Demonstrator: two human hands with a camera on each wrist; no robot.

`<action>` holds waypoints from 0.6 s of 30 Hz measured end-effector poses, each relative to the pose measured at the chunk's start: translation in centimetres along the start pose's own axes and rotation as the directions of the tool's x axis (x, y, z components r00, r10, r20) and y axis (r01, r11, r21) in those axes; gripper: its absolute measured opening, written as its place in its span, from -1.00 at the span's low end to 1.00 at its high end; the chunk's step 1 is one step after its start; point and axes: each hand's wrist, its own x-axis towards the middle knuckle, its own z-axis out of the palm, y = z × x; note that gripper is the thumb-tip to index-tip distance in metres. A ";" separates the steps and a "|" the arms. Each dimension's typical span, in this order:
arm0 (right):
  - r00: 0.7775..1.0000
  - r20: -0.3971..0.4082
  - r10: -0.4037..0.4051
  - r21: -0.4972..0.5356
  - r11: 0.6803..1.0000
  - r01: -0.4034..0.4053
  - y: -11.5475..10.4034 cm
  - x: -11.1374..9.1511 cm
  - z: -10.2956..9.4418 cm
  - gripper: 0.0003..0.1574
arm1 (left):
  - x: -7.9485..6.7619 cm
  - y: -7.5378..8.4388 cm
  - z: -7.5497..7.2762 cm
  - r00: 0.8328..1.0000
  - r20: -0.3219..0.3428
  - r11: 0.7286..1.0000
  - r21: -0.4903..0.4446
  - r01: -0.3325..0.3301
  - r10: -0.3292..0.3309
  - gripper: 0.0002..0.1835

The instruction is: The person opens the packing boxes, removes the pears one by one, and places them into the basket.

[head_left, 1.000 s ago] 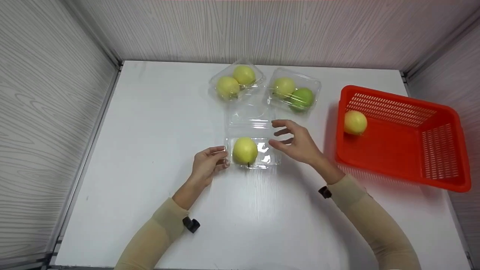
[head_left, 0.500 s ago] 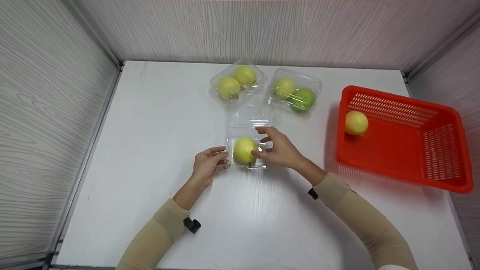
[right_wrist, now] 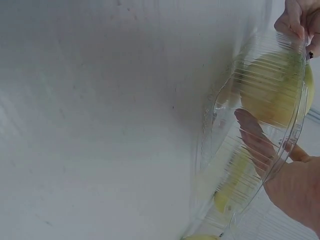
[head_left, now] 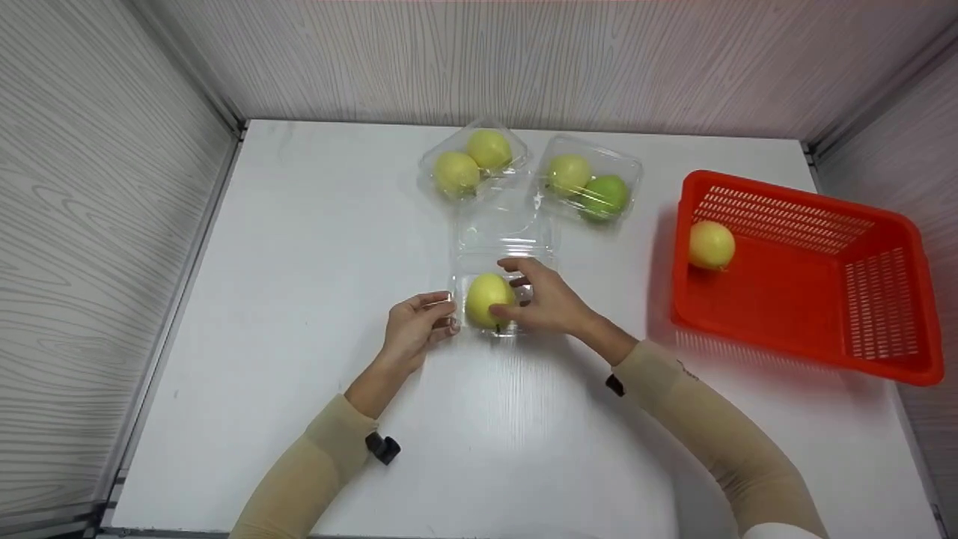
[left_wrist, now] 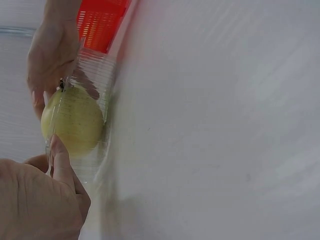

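A yellow pear (head_left: pixel 485 298) sits in the left half of a clear plastic clamshell box (head_left: pixel 465 263), whose lid (head_left: pixel 494 224) lies folded back behind it. My left hand (head_left: pixel 414 326) pinches the box's left rim between thumb and fingers; in the left wrist view its thumb (left_wrist: pixel 59 155) is at the rim beside the pear. From the right, my right hand (head_left: pixel 550 303) reaches into the box and curls round the pear, thumb over its front and forefinger behind. Through the ribbed wall, the right wrist view shows a finger (right_wrist: pixel 252 132) inside, right at the pear's side.
Behind the lid stand two closed clear boxes, one with two yellow pears (head_left: pixel 456 174), the other with a yellow pear (head_left: pixel 568 175) and a green fruit (head_left: pixel 605 197). At right, a red plastic basket (head_left: pixel 793 355) holds one yellow pear (head_left: pixel 711 245). Walls enclose the white table (head_left: pixel 299 224).
My right hand has moved left from the box's right edge, over its right half, to the pear. My left hand has stayed at the left rim.
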 end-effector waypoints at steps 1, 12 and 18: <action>1.000 0.005 0.000 0.001 1.000 0.000 0.0 0.1 0.0 0.01 | 0.0 0.0 0.0 1.000 0.002 1.000 0.003 0.002 -0.002 -0.64; 0.999 0.020 -0.028 -0.039 0.999 0.028 0.2 1.2 0.5 -0.07 | 0.2 0.0 0.2 0.999 -0.033 1.000 -0.002 0.013 -0.013 -0.66; 0.999 0.038 -0.020 -0.010 1.000 0.020 0.2 1.4 0.9 -0.19 | 0.2 -0.1 0.2 0.999 -0.040 1.000 -0.006 0.017 -0.017 -0.67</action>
